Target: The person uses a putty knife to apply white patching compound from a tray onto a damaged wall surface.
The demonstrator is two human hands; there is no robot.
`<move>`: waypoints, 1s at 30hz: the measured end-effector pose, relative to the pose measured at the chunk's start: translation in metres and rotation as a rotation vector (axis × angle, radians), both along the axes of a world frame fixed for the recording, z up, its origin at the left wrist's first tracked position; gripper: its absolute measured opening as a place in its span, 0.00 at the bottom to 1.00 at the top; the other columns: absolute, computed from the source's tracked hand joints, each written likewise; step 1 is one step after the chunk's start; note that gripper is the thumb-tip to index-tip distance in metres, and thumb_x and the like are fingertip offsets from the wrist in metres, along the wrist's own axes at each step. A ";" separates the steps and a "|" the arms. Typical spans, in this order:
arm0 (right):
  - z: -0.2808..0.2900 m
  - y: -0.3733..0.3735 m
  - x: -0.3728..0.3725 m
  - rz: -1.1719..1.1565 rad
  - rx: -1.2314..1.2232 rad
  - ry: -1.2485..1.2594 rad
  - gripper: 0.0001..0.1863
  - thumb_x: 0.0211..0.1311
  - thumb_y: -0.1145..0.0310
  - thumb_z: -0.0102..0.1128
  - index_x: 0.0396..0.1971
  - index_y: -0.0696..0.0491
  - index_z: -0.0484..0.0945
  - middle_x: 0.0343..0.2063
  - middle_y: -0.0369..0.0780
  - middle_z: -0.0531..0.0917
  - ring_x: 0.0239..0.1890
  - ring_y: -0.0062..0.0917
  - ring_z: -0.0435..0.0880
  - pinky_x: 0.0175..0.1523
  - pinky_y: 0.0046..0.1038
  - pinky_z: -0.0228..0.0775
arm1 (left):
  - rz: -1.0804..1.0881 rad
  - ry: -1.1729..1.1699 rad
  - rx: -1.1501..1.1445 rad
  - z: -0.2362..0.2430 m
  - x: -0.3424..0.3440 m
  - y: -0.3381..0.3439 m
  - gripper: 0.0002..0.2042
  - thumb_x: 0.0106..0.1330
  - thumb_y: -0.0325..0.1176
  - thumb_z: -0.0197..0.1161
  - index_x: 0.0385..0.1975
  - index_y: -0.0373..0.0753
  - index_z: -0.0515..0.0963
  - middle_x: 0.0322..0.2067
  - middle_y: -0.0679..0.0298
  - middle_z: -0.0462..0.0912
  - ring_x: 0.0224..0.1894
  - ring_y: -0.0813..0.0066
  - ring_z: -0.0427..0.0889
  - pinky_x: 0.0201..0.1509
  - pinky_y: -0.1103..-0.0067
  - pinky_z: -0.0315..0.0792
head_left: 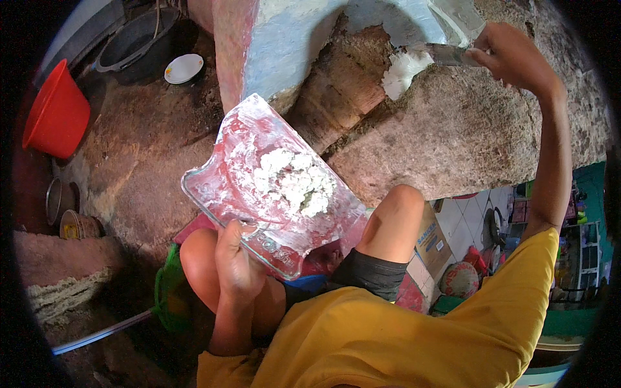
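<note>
My left hand [238, 266] grips the near edge of a reddish plastic board [223, 165], thumb on top and the other fingers mostly hidden beneath. White smears cover much of the board, and a lumpy heap of white putty [294, 181] lies on its middle. Up at the far right, my right hand [514, 59] is closed on a putty knife [449, 54]. The blade reaches left to the wall, beside a fresh white patch [402, 72] at the edge of bare brown masonry [349, 90]. Pale blue paint [284, 45] remains left of that masonry.
My bent knees [394, 216] flank the board. Far left are a red bucket [58, 113], a dark basin [139, 48] and a white plate [184, 68]. A green net-like thing [169, 291] with a pale pole lies near left. A cardboard box [432, 242] stands right.
</note>
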State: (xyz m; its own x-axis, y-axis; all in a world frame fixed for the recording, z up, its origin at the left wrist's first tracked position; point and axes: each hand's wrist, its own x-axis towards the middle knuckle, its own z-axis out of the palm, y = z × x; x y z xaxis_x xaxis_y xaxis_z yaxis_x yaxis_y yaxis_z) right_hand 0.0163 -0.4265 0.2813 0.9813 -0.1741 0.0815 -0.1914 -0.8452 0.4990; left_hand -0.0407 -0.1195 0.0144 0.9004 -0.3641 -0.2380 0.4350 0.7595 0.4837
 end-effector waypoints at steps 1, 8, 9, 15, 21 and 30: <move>-0.007 -0.007 -0.001 0.138 -0.079 0.006 0.13 0.56 0.62 0.61 0.24 0.58 0.78 0.18 0.46 0.77 0.22 0.34 0.78 0.32 0.39 0.67 | 0.032 -0.029 0.051 0.001 -0.001 -0.001 0.19 0.59 0.30 0.46 0.49 0.25 0.66 0.45 0.51 0.75 0.47 0.58 0.76 0.53 0.67 0.69; -0.029 -0.029 0.003 0.252 -0.217 0.006 0.13 0.54 0.62 0.61 0.21 0.59 0.78 0.21 0.48 0.78 0.27 0.44 0.77 0.34 0.40 0.66 | -0.040 0.047 -0.064 -0.007 0.004 0.005 0.27 0.56 0.24 0.41 0.60 0.29 0.53 0.54 0.49 0.68 0.55 0.57 0.72 0.58 0.64 0.68; -0.029 -0.031 0.003 0.275 -0.230 -0.019 0.13 0.54 0.62 0.61 0.22 0.58 0.78 0.20 0.48 0.77 0.27 0.44 0.77 0.34 0.40 0.66 | -0.032 0.029 -0.067 -0.005 0.004 0.003 0.28 0.56 0.24 0.41 0.60 0.28 0.53 0.54 0.49 0.68 0.55 0.57 0.71 0.58 0.64 0.68; -0.024 -0.041 -0.004 0.402 -0.273 -0.113 0.15 0.56 0.59 0.60 0.23 0.58 0.77 0.16 0.45 0.76 0.22 0.38 0.79 0.31 0.38 0.67 | -0.034 0.006 -0.072 0.002 0.005 0.002 0.28 0.55 0.24 0.41 0.60 0.28 0.53 0.54 0.49 0.68 0.55 0.57 0.71 0.58 0.64 0.68; -0.017 -0.027 0.000 0.077 -0.005 0.016 0.16 0.57 0.60 0.60 0.23 0.60 0.79 0.15 0.42 0.77 0.15 0.29 0.78 0.25 0.33 0.68 | 0.014 -0.024 -0.002 -0.001 0.002 0.002 0.22 0.63 0.32 0.41 0.55 0.26 0.60 0.51 0.49 0.70 0.53 0.57 0.72 0.59 0.64 0.66; -0.020 -0.056 0.002 0.274 -0.025 -0.028 0.17 0.59 0.60 0.59 0.25 0.61 0.80 0.10 0.42 0.76 0.11 0.25 0.77 0.17 0.26 0.69 | -0.018 -0.081 -0.083 -0.008 0.002 0.004 0.21 0.65 0.33 0.41 0.54 0.27 0.61 0.51 0.50 0.71 0.52 0.57 0.72 0.59 0.65 0.65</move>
State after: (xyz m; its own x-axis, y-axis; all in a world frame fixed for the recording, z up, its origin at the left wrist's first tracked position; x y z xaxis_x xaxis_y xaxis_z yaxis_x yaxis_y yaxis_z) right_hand 0.0181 -0.4826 0.2610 0.9888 0.1001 0.1107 0.0286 -0.8551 0.5177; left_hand -0.0385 -0.1151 0.0060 0.9088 -0.3955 -0.1329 0.4106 0.7910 0.4535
